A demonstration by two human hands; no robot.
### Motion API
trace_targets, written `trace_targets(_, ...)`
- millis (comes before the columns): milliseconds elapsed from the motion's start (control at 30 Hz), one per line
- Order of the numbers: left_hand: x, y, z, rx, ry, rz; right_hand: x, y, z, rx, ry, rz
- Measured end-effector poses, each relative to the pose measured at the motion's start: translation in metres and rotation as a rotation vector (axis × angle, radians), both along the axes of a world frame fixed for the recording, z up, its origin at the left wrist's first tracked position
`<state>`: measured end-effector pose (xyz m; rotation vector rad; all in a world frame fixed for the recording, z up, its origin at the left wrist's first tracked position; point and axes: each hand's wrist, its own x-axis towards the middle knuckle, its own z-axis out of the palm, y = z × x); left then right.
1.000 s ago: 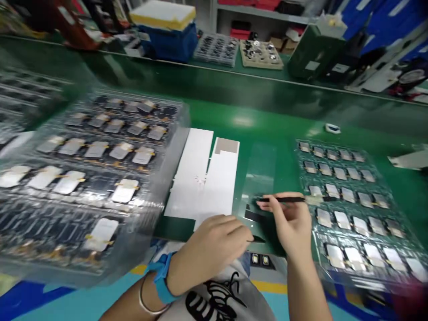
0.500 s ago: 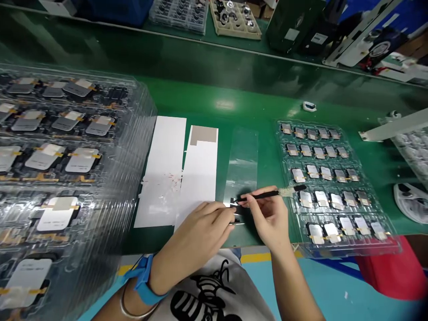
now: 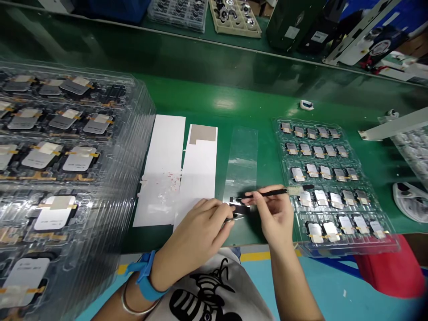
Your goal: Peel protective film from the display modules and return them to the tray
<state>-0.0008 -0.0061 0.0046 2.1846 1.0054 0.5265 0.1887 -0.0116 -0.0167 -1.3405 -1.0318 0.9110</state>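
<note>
My right hand (image 3: 276, 214) pinches a thin black tool (image 3: 272, 193) with a pale wrapped section and dark end pointing right; its tip reaches left over a clear film strip (image 3: 242, 154). A small black piece (image 3: 241, 209) lies at the near end of that strip, between the hands. My left hand (image 3: 203, 238) has its fingers curled beside this piece, closed on something small and dark that I cannot make out. Left of the strip are a white sheet with a grey-brown patch (image 3: 200, 165) and another white sheet with red specks (image 3: 163, 156).
A tall stack of clear trays (image 3: 130, 156) with flat grey parts stands at the left. One clear tray (image 3: 294, 214) with rows of small parts lies at the right. A small white object (image 3: 306, 105) sits behind it. Boxes and part trays (image 3: 236, 20) line the back shelf.
My right hand and the black tool have shifted slightly right, and the tool's tip has drawn back a little. The fingers of my left hand have moved slightly, and more of the black piece shows.
</note>
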Motion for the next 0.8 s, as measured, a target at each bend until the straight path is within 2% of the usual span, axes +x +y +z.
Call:
trace_targets(133,-0.003,-0.005,-0.001,-0.102,-0.165,0.188,0.001,-0.006,0.008,-0.046,0.249,-0.094)
trace_targets(267,-0.002,-0.009,0.0,-0.164,-0.295,0.314,-0.017,-0.019,0.023,-0.069,0.408,-0.048)
trace_targets(367,-0.001,-0.008,0.0,-0.195,-0.302,0.294,-0.035,-0.026,0.034,0.012,0.372,-0.062)
trace_targets(467,-0.001,-0.005,0.001,-0.152,-0.213,0.226,-0.046,-0.029,0.042,0.139,0.282,-0.039)
trace_targets(567,-0.002,-0.005,0.004,-0.128,-0.183,0.225,-0.052,-0.029,0.044,0.254,0.206,0.008)
trace_targets(800,0.0,-0.003,0.012,-0.138,-0.265,0.198,-0.054,-0.025,0.042,0.457,0.024,0.009)
